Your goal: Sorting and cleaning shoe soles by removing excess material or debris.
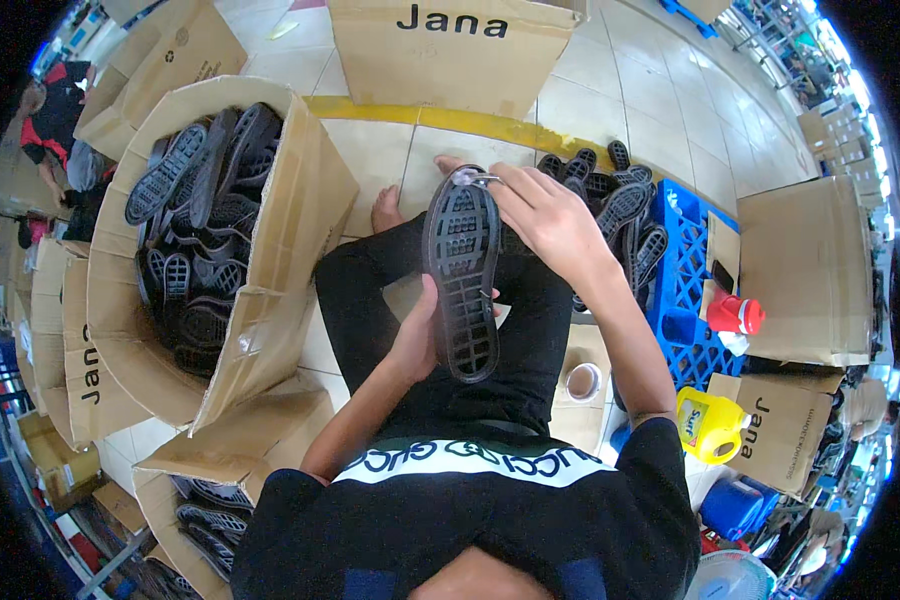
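Note:
A dark shoe sole (467, 285) stands nearly upright over my lap, its hollow grid of cells facing me. My left hand (417, 330) grips its lower left edge, with the thumb in front and fingertips just showing at the far edge. At the sole's upper end, my right hand (542, 212) pinches a small shiny metal tool (486, 179) against the rim. The tool's exact kind is partly hidden by my fingers. A whitish patch shows inside the sole beside the tool's tip.
On my left, a large open carton (305, 215) holds many dark soles (205, 220). More loose soles (625, 205) lie right of my knee, beside a blue plastic pallet (682, 325). A round tub (583, 381), a yellow jug (710, 426) and a red container (737, 315) stand right. Another carton (450, 70) stands ahead.

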A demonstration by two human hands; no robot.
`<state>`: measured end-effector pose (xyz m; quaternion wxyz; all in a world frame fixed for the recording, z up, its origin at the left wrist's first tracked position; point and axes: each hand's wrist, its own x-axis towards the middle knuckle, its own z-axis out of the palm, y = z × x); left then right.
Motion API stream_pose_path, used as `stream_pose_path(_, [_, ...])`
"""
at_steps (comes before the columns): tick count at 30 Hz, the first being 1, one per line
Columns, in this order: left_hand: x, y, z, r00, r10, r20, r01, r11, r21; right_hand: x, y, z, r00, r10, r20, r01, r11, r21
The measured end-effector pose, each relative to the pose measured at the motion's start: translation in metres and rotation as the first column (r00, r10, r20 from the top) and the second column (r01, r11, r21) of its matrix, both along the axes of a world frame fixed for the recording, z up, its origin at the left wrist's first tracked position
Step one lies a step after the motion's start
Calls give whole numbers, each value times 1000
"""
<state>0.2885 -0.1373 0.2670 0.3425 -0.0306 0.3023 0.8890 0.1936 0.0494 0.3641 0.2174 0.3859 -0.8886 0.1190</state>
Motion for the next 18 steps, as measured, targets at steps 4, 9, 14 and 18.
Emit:
stream_pose_path(4, [1, 0, -3, 1000, -13, -1, 13, 1000, 14, -4, 2, -5, 999, 13, -34, -9, 993, 114])
stream_pose_path(9, [-1, 0, -5, 1000, -16, -16, 16, 1000, -10, -7, 0, -7, 995, -21, -101, 34, 991, 126])
stream_pose_path(14, [-3, -1, -12, 1000, 9, -24, -9, 1000, -2, -5, -2, -17, 994, -55, -94, 74, 975, 209])
stream_pose_path(18, [-7, 3, -9, 989, 130, -69, -136, 986, -92, 12, -12, -31, 981, -179, 77, 164, 972, 168])
